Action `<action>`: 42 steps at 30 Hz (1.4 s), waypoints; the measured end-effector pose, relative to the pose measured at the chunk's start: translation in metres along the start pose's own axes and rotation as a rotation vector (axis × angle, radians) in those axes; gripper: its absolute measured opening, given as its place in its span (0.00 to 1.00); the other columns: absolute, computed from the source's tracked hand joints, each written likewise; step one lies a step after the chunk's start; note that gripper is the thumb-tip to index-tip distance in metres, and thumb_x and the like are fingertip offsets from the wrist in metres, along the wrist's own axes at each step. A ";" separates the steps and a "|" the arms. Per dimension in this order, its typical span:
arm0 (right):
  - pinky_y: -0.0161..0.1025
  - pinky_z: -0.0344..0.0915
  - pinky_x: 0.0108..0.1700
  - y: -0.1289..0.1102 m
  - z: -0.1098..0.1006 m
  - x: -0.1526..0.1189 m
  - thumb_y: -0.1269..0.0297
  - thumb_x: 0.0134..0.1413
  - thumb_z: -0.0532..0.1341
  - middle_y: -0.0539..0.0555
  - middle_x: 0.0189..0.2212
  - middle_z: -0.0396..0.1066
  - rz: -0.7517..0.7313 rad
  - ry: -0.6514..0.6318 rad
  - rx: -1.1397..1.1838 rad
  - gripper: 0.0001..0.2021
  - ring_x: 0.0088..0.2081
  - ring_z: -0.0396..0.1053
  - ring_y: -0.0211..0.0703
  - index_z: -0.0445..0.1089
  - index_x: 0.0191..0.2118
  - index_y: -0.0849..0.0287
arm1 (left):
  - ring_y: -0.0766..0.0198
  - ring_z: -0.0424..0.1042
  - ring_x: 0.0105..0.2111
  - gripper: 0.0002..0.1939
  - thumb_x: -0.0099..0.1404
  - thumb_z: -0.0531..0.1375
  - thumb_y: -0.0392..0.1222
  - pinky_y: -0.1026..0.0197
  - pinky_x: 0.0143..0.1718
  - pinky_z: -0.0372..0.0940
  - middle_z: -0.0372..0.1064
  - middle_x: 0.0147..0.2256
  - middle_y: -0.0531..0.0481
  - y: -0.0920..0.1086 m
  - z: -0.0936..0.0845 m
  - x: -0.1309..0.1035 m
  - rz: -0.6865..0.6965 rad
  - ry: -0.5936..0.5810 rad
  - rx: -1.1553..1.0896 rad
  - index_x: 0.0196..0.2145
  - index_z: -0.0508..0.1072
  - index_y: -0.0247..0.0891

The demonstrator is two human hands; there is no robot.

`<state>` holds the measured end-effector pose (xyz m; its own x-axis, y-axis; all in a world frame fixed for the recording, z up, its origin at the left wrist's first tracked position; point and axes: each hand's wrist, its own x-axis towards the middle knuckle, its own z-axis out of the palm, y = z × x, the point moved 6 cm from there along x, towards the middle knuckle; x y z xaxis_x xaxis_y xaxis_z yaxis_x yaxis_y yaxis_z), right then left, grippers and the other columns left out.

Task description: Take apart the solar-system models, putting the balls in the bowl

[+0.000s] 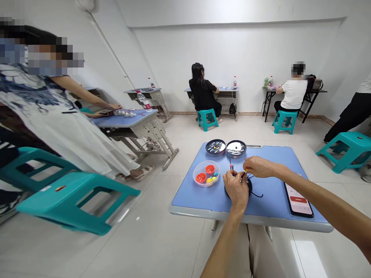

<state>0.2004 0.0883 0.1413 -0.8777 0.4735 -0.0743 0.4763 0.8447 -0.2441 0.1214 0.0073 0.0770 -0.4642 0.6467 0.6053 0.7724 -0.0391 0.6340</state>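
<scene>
Over a round black object [249,186] on the blue desk [191,199], my left hand [236,189] has its fingers closed on a thin black cord. One loose end of the black cord [257,194] curves out to the right, and a small red bead [231,166] sits near another upright strand. Just above and to the right, my right hand [259,166] pinches a small yellow bead [245,171] beside the left fingertips. My fingers hide much of the round object. Left of my hands stands a clear round tub [195,170] with orange cups and yellow and blue beads.
Two round black dishes [215,146] line the desk's far edge. A phone [300,199] lies at the right, under my right forearm. A teal stool [78,200] and a standing person [72,123] are at the left. Other people sit at desks by the wall.
</scene>
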 end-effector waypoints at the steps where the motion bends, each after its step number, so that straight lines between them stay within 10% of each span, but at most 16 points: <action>1: 0.32 0.54 0.32 -0.001 0.000 -0.001 0.78 0.54 0.56 0.56 0.34 0.72 -0.011 -0.003 -0.008 0.10 0.32 0.65 0.38 0.74 0.34 0.63 | 0.57 0.60 0.38 0.05 0.64 0.62 0.38 0.55 0.41 0.61 0.63 0.36 0.45 0.000 0.000 0.000 0.003 0.004 -0.011 0.33 0.79 0.40; 12: 0.34 0.52 0.30 -0.007 -0.010 -0.002 0.75 0.58 0.55 0.56 0.31 0.73 0.090 -0.061 -0.078 0.09 0.31 0.65 0.39 0.72 0.32 0.63 | 0.57 0.61 0.37 0.07 0.66 0.60 0.40 0.56 0.41 0.61 0.64 0.35 0.46 -0.008 0.004 0.000 0.006 0.016 -0.096 0.32 0.78 0.40; 21: 0.33 0.54 0.33 -0.030 -0.049 0.023 0.71 0.60 0.55 0.57 0.36 0.73 0.088 0.194 -0.021 0.10 0.34 0.67 0.39 0.75 0.35 0.62 | 0.59 0.62 0.37 0.06 0.64 0.61 0.39 0.56 0.40 0.62 0.63 0.35 0.48 -0.009 0.003 -0.006 0.023 0.049 -0.143 0.39 0.76 0.42; 33: 0.37 0.54 0.29 -0.086 0.011 0.123 0.74 0.55 0.58 0.61 0.31 0.74 0.043 -0.229 -0.205 0.08 0.29 0.67 0.43 0.75 0.33 0.65 | 0.58 0.65 0.41 0.10 0.64 0.59 0.35 0.55 0.41 0.64 0.65 0.40 0.45 -0.019 0.003 -0.015 0.076 0.162 -0.172 0.43 0.72 0.40; 42: 0.36 0.50 0.28 -0.050 -0.048 0.049 0.63 0.61 0.56 0.59 0.28 0.74 0.172 0.005 -0.235 0.14 0.31 0.68 0.43 0.75 0.29 0.61 | 0.59 0.65 0.39 0.07 0.66 0.59 0.40 0.56 0.42 0.64 0.66 0.37 0.46 -0.016 0.000 -0.008 0.013 0.078 -0.211 0.39 0.76 0.40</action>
<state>0.1360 0.0810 0.1964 -0.7830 0.6155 -0.0902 0.6178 0.7863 0.0029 0.1126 0.0023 0.0621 -0.4933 0.5849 0.6438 0.6741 -0.2106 0.7079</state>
